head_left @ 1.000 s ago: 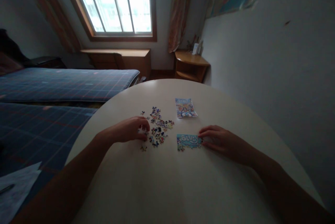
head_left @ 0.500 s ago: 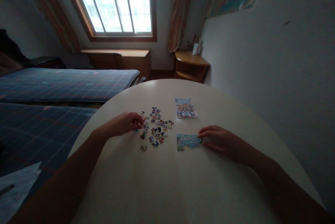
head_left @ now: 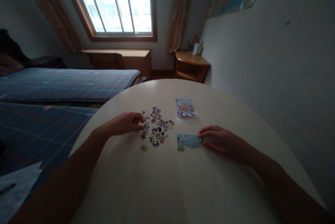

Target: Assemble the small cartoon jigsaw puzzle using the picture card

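My left hand (head_left: 129,122) is at the left edge of a loose heap of jigsaw pieces (head_left: 158,131). Its fingers are curled, with thumb and forefinger apart, and I see nothing between them. To the right lies a joined section of jigsaw puzzle (head_left: 188,141), light blue with white lettering and an uneven lower edge. My right hand (head_left: 216,138) grips the right end of this section between thumb and fingers. One small cluster of pieces (head_left: 143,148) lies apart, nearer to me.
A creased picture sheet (head_left: 186,108) with a penguin lies behind the joined section on the round white table (head_left: 167,189). Beds with blue checked covers (head_left: 65,84) stand at the left, with a paper and pen (head_left: 21,178) nearer. A person (head_left: 10,54) is partly visible at far left.
My left hand has shifted very slightly, and a bluish spot seen beneath its fingers no longer shows. The right hand and the joined section stay in place.
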`<state>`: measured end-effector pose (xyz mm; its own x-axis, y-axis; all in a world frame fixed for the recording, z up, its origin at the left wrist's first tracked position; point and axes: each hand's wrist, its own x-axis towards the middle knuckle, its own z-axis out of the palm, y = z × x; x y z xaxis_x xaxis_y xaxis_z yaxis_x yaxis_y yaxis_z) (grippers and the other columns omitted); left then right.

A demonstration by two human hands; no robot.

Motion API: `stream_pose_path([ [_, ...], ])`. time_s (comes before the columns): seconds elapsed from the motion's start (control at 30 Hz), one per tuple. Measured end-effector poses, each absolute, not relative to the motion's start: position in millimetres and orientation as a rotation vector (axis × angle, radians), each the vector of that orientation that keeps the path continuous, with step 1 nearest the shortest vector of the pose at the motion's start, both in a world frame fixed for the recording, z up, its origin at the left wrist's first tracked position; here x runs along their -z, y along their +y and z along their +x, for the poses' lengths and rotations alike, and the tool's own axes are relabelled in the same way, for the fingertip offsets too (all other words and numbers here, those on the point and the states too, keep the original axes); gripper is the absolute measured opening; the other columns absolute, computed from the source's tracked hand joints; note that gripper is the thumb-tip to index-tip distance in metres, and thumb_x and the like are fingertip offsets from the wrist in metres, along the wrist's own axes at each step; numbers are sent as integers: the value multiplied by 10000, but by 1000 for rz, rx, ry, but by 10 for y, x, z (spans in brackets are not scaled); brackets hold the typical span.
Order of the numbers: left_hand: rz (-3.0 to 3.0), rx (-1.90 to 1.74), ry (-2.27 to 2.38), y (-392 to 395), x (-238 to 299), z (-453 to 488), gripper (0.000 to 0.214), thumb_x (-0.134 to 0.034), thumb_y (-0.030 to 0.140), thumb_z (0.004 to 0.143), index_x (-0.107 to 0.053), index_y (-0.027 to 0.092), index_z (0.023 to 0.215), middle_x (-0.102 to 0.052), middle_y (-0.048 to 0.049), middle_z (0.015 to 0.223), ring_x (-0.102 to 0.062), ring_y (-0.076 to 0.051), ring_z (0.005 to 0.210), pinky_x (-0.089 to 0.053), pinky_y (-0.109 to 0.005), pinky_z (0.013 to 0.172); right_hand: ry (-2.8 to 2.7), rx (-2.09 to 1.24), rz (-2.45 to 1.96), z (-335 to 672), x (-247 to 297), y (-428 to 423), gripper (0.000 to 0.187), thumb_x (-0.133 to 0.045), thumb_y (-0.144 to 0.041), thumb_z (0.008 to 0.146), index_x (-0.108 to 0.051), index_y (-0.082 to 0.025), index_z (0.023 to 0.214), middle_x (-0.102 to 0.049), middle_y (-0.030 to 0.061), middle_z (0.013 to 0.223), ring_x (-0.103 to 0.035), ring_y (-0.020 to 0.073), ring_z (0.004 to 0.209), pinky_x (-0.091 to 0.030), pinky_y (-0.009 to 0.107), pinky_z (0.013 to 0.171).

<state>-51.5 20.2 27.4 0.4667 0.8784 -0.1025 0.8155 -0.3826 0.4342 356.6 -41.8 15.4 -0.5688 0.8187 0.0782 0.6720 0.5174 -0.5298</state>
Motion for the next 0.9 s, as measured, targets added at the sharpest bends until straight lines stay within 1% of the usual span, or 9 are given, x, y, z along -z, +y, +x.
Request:
stream_pose_path([
  [0.17,2353,-266,1597,264,-266,-587,323,-537,450,855,-693,195,977,-677,-33,779,-602,-171,670,-417,-263,631,-2425,-645,-1249,3554,-165,-421,267,-573,-417,918,-719,-247,1062,-675,105,1179,-651,249,1068,-524,448,964],
  [0.27,2343,-296,1707,312,-231,-660,337,-519,456,862,-688,202,1005,-694,-35,796,-618,-176,679,-424,-269,635,-2429,-645,-1240,3559,-161,-417,265,-577,-407,915,-719,-242,1068,-674,109,1185,-648,250,1071,-525,446,965],
  [0.37,2317,-318,1783,343,-193,-713,346,-500,471,872,-698,212,987,-712,-39,830,-637,-183,709,-433,-271,638,-2437,-644,-1252,3567,-154,-414,266,-578,-405,918,-716,-245,1079,-669,108,1197,-646,249,1073,-525,442,968],
  [0.5,2299,-299,1827,365,-162,-747,330,-489,437,882,-711,212,977,-729,-49,881,-651,-188,739,-446,-273,652,-2453,-644,-1259,3568,-157,-416,273,-563,-399,929,-709,-236,1092,-661,109,1202,-642,244,1083,-519,439,978],
  [0.7,2325,-356,1862,416,-94,-798,305,-491,396,892,-724,216,972,-738,-63,959,-657,-196,790,-469,-289,725,-2448,-644,-1241,3569,-159,-415,271,-574,-402,923,-713,-243,1092,-664,102,1203,-644,247,1089,-516,437,981],
  [0.9,2306,-380,1822,414,-50,-755,312,-510,417,884,-728,219,987,-733,-54,911,-651,-194,758,-462,-284,701,-2442,-638,-1237,3562,-158,-416,270,-569,-404,924,-715,-241,1082,-668,106,1193,-652,251,1076,-520,437,970],
])
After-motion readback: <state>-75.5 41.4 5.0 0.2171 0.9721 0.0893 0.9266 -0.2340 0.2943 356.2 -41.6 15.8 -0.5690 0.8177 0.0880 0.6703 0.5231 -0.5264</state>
